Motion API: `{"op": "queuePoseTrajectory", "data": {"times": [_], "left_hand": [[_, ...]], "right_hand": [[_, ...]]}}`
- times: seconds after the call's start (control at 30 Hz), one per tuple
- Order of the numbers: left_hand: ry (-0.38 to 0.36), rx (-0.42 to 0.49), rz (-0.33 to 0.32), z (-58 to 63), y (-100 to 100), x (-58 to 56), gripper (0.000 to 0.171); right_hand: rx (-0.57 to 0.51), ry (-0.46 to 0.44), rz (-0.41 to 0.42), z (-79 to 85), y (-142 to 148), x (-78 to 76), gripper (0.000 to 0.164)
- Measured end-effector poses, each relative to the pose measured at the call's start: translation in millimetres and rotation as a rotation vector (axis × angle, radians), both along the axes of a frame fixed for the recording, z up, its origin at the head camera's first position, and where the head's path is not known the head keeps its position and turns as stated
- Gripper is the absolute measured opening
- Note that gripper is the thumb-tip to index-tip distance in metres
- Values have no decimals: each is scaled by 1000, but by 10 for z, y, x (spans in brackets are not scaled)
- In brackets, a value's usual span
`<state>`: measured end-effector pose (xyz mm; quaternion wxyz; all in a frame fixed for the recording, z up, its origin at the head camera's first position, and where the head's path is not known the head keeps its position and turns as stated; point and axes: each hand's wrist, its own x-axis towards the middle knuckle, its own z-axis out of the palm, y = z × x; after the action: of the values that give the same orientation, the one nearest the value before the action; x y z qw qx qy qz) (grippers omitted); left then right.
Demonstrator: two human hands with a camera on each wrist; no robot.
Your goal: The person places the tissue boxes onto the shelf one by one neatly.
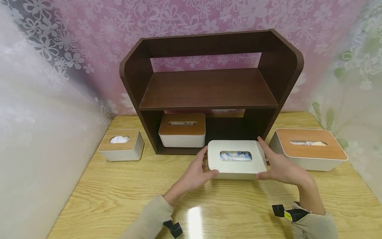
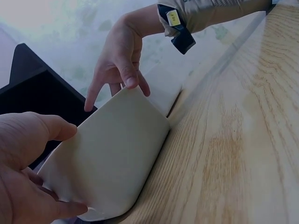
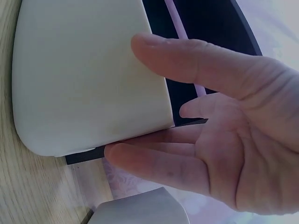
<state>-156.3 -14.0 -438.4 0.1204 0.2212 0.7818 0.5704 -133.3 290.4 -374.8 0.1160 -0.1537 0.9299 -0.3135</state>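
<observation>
A white tissue box (image 1: 215,166) with a white lid and an oval slot, blue-and-white printed packaging showing in it, stands in front of the shelf's lower right bay. My left hand (image 1: 197,171) holds its left end, thumb on the front and fingers round the side. At the opposite end my right hand (image 1: 282,167) holds it the same way; the right wrist view shows the thumb (image 3: 163,53) against the front face and fingers along the end. In the left wrist view the box front (image 2: 112,154) lies close to the tabletop.
The dark brown two-tier shelf (image 1: 209,88) stands against the wall. A wood-lidded tissue box (image 1: 182,139) occupies its lower left bay. Another wood-lidded box (image 1: 119,154) is left of the shelf, and a larger one (image 1: 310,161) sits right, near my right hand. The wooden table (image 1: 119,196) carries everything.
</observation>
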Motion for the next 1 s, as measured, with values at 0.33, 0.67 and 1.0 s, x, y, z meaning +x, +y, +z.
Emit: {"op": "queuePoseTrajectory", "data": {"times": [0.33,0.67,1.0], "left_hand": [[29,-111,69,40,-12,25,88],[16,-150,133,65,7,100,75],[40,-163,146,75,44,170,75]], "right_hand": [[-32,-40,-60,-16,14,7,129],[-71,-201,-155,-11,24,9,112],[-79,-204,-165,-15,14,11,102]]}}
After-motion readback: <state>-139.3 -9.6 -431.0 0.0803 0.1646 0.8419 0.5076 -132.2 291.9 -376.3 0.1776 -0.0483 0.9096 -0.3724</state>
